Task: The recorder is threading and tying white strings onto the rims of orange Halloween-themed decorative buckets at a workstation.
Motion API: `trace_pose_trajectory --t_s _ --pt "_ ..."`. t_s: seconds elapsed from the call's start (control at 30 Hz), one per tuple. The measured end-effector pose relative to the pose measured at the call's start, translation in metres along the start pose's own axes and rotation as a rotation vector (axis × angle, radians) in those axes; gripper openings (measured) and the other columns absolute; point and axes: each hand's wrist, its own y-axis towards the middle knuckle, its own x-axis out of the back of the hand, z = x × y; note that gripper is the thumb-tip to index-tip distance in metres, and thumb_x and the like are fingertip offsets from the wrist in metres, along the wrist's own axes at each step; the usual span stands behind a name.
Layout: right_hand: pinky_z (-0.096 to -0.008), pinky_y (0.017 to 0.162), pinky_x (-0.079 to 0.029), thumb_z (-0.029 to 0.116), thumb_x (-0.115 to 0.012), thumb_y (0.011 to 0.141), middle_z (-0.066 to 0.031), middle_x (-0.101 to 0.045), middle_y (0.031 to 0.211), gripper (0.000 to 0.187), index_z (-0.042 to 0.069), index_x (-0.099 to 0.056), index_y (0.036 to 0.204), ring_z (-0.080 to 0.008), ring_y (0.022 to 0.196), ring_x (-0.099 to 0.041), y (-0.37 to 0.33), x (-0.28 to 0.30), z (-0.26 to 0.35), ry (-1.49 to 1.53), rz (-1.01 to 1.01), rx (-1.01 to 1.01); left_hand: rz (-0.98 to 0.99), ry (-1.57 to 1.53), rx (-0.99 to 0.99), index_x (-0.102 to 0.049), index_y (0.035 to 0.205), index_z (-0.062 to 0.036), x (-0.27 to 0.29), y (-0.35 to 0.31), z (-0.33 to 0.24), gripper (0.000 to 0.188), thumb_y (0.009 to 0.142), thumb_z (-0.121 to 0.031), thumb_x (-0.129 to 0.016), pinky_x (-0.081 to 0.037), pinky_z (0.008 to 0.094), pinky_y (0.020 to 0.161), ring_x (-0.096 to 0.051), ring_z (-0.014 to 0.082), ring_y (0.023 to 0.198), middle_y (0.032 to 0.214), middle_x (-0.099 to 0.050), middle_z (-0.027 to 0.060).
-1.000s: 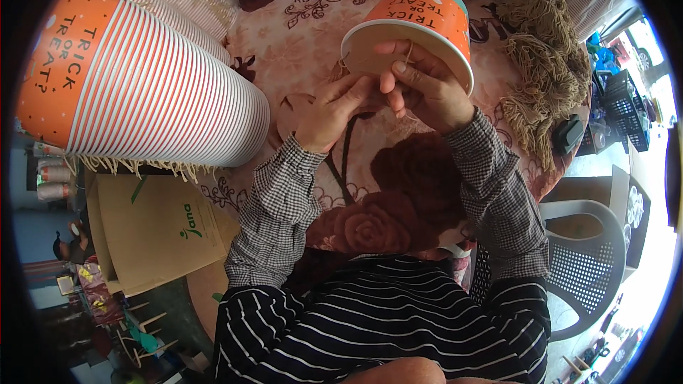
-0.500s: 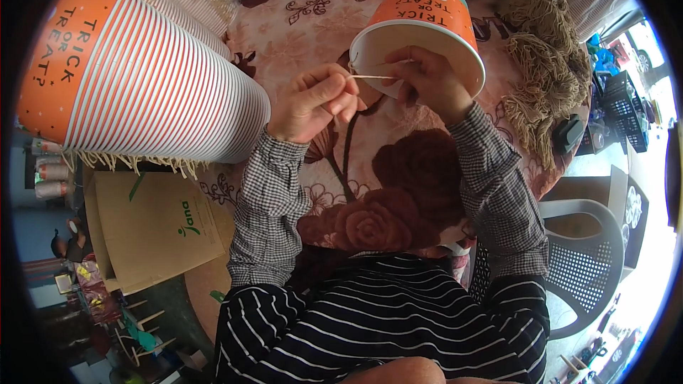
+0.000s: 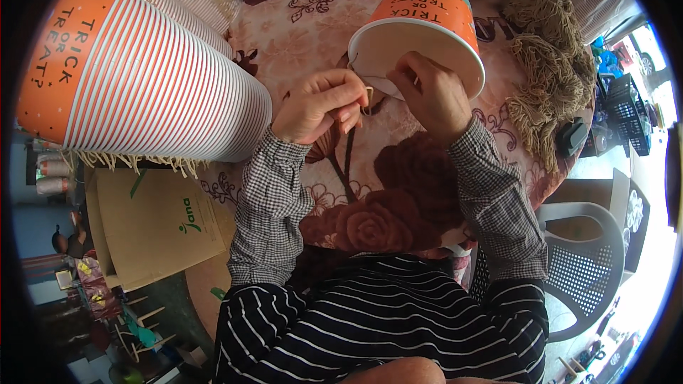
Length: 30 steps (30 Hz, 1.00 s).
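An orange paper bucket (image 3: 457,23) with a white rim lies on its side, its mouth facing me. In front of its rim, my left hand (image 3: 321,105) is closed in a pinch on a thin beige cord (image 3: 369,97), whose short bent end sticks out past the fingertips. My right hand (image 3: 435,94) is at the bucket's mouth, overlapping its lower rim in view. Its thumb and forefinger are pinched together; a tiny pale bit shows there, too small to name. A thin strand shows by the bucket's left rim.
A long stack of nested orange paper buckets (image 3: 167,78) lies at left. Bunches of beige cords (image 3: 544,64) hang at the table's right edge. A flowered cloth (image 3: 384,192) covers the table. A cardboard box (image 3: 160,224) is lower left, a grey plastic chair (image 3: 587,270) at right.
The cord no longer stretches taut between my hands; its end now curls at the left fingertips. My right hand has turned slightly, fingers pointing toward the bucket's inside.
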Motion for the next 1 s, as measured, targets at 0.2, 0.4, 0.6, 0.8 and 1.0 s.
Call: trace_pose_trajectory --t_s 0.2,0.4,0.6,0.8,1.0 --pt "-0.0255 0.054 -0.051 0.02 -0.056 0.094 -0.0071 -0.065 0.078 0.024 -0.001 -0.059 0.105 -0.0121 0.063 -0.063 -0.002 0.005 0.018 0.777 0.309 -0.214 -0.107 0.077 0.164 -0.059 0.093 0.0037 -0.013 0.005 0.005 0.024 0.095 -0.02 -0.055 -0.041 0.0195 0.044 -0.044 0.0042 0.051 0.063 -0.049 -0.0015" --pt "-0.0223 0.048 -0.049 0.021 -0.055 0.095 -0.0059 -0.064 0.077 0.026 -0.003 -0.057 0.105 -0.0102 0.061 -0.062 0.001 -0.008 0.003 0.901 0.325 -0.24 -0.22 0.096 0.177 -0.06 0.095 0.0022 -0.012 0.009 0.011 0.025 0.095 -0.022 -0.056 -0.039 0.0187 0.042 -0.043 0.0035 0.051 0.064 -0.048 -0.0022" --pt "-0.02 0.049 -0.045 0.02 -0.06 0.092 -0.0059 -0.066 0.078 0.023 -0.002 -0.061 0.098 -0.0066 0.059 -0.058 0.003 0.002 0.005 0.717 0.407 -0.271 -0.33 0.1 0.13 -0.06 0.086 -0.0009 -0.008 0.01 0.011 0.031 0.094 -0.031 -0.057 -0.036 0.0192 0.041 -0.041 0.0044 0.048 0.058 -0.044 -0.0029" --pt "-0.0185 0.042 -0.031 0.019 -0.06 0.092 0.0053 -0.049 0.064 0.017 0.002 -0.061 0.093 -0.0006 0.048 -0.038 0.002 0.0 0.004 0.778 0.295 -0.25 -0.391 0.088 0.091 -0.056 0.076 -0.0033 -0.009 0.009 0.005 0.049 0.093 -0.049 -0.051 -0.034 0.0223 0.041 -0.04 0.0087 0.042 0.054 -0.043 -0.0008" --pt "-0.0191 0.042 -0.031 0.018 -0.06 0.093 0.0049 -0.049 0.063 0.017 0.001 -0.06 0.093 -0.0008 0.047 -0.038 0.004 0.0 0.004 0.783 0.306 -0.234 -0.363 0.103 0.116 -0.055 0.074 -0.0038 -0.008 0.007 0.003 0.055 0.093 -0.055 -0.047 -0.033 0.0227 0.04 -0.04 0.0093 0.041 0.052 -0.042 -0.0006"
